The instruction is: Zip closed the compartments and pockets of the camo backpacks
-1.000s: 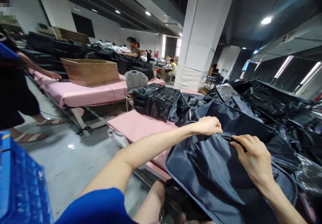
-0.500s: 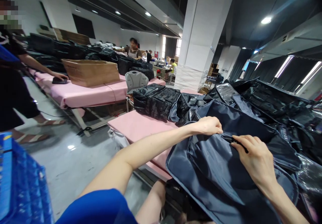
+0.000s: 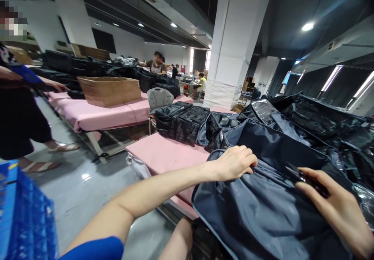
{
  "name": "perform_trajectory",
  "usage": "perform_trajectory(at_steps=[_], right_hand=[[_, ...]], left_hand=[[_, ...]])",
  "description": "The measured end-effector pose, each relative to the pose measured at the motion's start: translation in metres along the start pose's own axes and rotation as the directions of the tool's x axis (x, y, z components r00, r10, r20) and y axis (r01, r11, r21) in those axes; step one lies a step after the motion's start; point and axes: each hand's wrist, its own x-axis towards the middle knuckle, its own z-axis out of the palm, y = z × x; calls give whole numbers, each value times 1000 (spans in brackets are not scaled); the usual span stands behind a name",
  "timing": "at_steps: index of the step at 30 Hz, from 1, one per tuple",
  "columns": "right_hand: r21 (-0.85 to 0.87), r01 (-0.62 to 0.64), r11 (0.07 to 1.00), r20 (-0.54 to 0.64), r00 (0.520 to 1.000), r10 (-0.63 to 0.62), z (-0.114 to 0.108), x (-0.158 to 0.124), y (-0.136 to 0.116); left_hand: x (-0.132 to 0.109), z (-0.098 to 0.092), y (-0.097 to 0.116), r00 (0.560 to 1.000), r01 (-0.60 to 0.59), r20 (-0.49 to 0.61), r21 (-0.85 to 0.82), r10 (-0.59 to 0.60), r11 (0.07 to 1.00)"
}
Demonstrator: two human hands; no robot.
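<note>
Dark blue bag (image 3: 263, 217) on pink tabletop (image 3: 163, 154), top edge pinched in left hand (image 3: 233, 162) grip, small black thing (image 3: 304, 178) on bag squeezed in right hand (image 3: 341, 211) grip

Wearer's own body, head view. Left arm (image 3: 152, 190): bare from the sleeve hem to the wrist, slim and smooth in outline; sleeve (image 3: 96, 250): short, of plain bright blue cloth, its hem a soft rounded edge on the upper arm, only its lower part inside the frame; left hand (image 3: 233, 162): bare, with slender fingers and rounded knuckles; right hand (image 3: 341, 213): bare, the tendons faintly ridged along its back, the wrist bare as far as the frame edge; leg (image 3: 178, 238): a bare rounded stretch at the bottom edge, whatever clothes it higher up lying outside the frame.
</note>
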Motion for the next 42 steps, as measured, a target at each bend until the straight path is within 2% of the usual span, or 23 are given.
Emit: perform_trajectory(at_steps=[3,5,7,9,10,11,12,13,14,15,16,17,18,19,20,21,23,24,27,29,32,36,42], right_hand=[[-224,249,942,47,969,-244,-1,-14,-7],[-296,397,869,103,918,-384,0,-20,-15],[-321,507,800,109,859,-501,1,-22,-23],[-360,566,742,61,808,-586,2,-23,-29],[-387,574,722,23,789,-614,3,-23,-30],[-414,572,708,-9,775,-632,4,-24,-31],[-434,572,696,-24,765,-643,5,-25,-31],[-448,575,685,-24,758,-652,7,-26,-30],[-459,580,672,-12,753,-658,9,-29,-28],[-467,595,654,9,743,-669,10,-31,-25],[-469,609,639,34,736,-676,12,-35,-23],[-468,618,632,60,735,-675,13,-39,-19],[-463,621,632,81,740,-668,14,-42,-16],[-453,628,633,98,741,-665,14,-45,-13],[-433,633,642,106,743,-661,14,-48,-10],[-404,632,661,109,751,-651,13,-48,-7],[-294,620,728,116,779,-616,9,-42,-2],[-210,592,778,126,806,-579,6,-36,-1],[15,402,915,199,896,-397,-1,-7,-1],[78,278,957,252,924,-289,-2,13,-5],[141,217,966,346,903,-253,4,33,-11],[190,256,948,426,848,-315,17,41,-14],[157,229,961,480,833,-277,22,45,-14]], left_hand=[[-4,2,-2,992,-114,-35,99,118,989],[-6,4,-5,982,-175,-50,120,182,977],[-11,7,-3,979,-177,-85,104,186,979],[-18,10,4,977,-102,-181,53,110,993],[-23,11,10,969,-35,-243,0,34,999],[-27,11,17,952,52,-296,-87,-76,995],[-30,11,24,931,149,-296,-220,-211,964],[-32,10,30,911,254,-210,-389,-354,885],[-32,10,35,881,371,-38,-564,-472,738],[-31,9,39,827,491,185,-698,-532,521],[-28,8,41,756,589,399,-760,-519,274],[-24,8,42,687,646,553,-762,-471,48],[-20,8,42,634,661,640,-740,-435,-124],[-16,9,42,596,647,675,-725,-435,-238],[-13,11,42,574,620,678,-726,-459,-297],[-12,13,43,567,592,663,-741,-489,-317],[-13,18,46,593,526,604,-791,-533,-312],[-14,20,47,622,481,564,-823,-543,-303],[-20,28,51,719,354,443,-897,-535,-266],[-23,31,50,749,321,407,-913,-523,-250],[-24,33,47,753,329,414,-910,-512,-252],[-25,33,45,761,339,422,-906,-492,-252],[-26,33,45,784,315,424,-901,-453,-299]])
